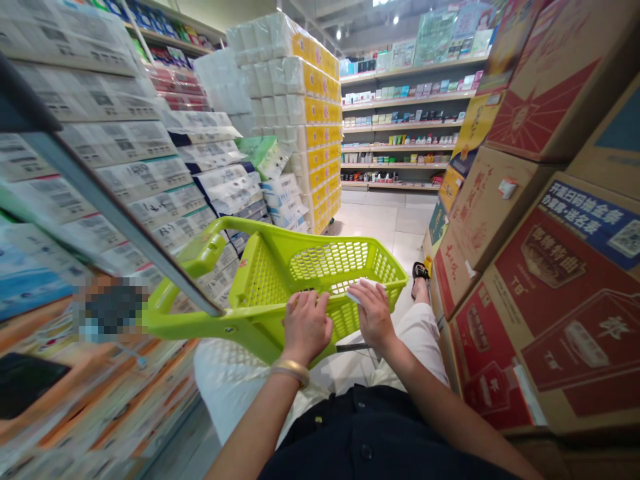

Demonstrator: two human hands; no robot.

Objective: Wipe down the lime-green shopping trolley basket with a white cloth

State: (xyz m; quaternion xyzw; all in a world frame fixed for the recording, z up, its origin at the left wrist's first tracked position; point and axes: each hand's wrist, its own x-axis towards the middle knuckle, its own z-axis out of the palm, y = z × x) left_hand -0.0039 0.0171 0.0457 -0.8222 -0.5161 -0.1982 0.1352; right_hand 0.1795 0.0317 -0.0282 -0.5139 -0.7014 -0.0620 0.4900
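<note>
A lime-green plastic shopping basket (280,267) with a long handle rests tilted across my lap in a store aisle. My left hand (306,325), with a gold bangle on the wrist, has its fingers curled over the basket's near rim. My right hand (373,313) lies on the rim just to the right, fingers bent over a small pale object (356,291) that I cannot make out clearly. My white trousers (425,330) and one sandalled foot (420,271) show beyond the basket.
Stacked packs of tissue paper (150,173) fill shelves close on the left. Red and brown cardboard cartons (540,267) are piled close on the right. A tall pallet of toilet rolls (295,113) stands ahead, with tiled floor (395,223) and product shelves (400,127) beyond.
</note>
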